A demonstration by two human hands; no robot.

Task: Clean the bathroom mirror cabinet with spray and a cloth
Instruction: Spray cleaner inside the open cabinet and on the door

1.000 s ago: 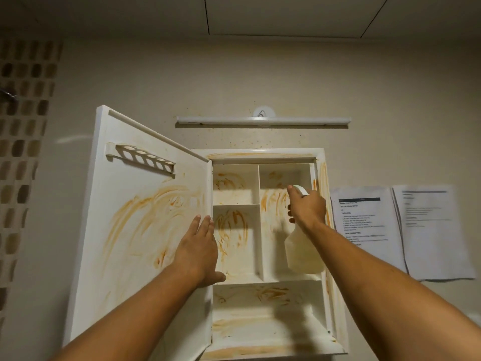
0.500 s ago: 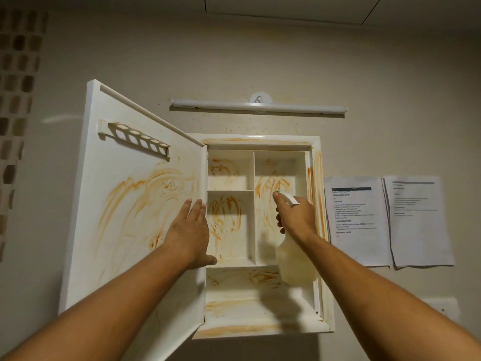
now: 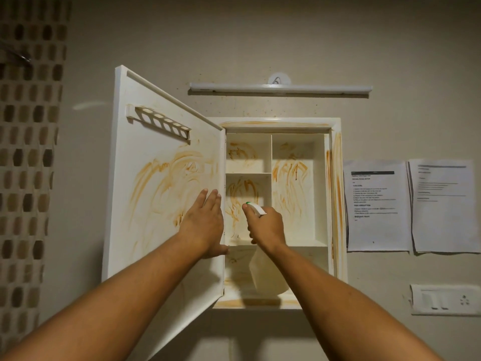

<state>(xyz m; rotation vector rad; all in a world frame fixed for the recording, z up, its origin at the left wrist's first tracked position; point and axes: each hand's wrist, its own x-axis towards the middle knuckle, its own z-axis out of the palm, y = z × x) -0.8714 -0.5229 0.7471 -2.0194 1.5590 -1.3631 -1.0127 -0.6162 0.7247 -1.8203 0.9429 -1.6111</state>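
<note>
A white wall cabinet (image 3: 335, 204) hangs open, its shelves and back smeared with orange streaks. Its door (image 3: 161, 194) swings out to the left, streaked orange too, with a small holder rack near the top. My left hand (image 3: 204, 222) presses flat on the door's inner face by its free edge, fingers straight, thumb hooked round the edge. My right hand (image 3: 266, 226) grips the neck of a translucent spray bottle (image 3: 268, 278), whose white nozzle with a green tip points into the lower left compartment. No cloth is in view.
A tube light (image 3: 281, 88) is mounted above the cabinet. Two printed sheets (image 3: 377, 204) are taped to the wall on the right, with a switch plate (image 3: 445, 299) below them. Mosaic tiles (image 3: 26, 152) cover the left wall.
My right hand has carried the spray bottle left and down, from the right tall compartment to the middle left one. My left hand stays on the door.
</note>
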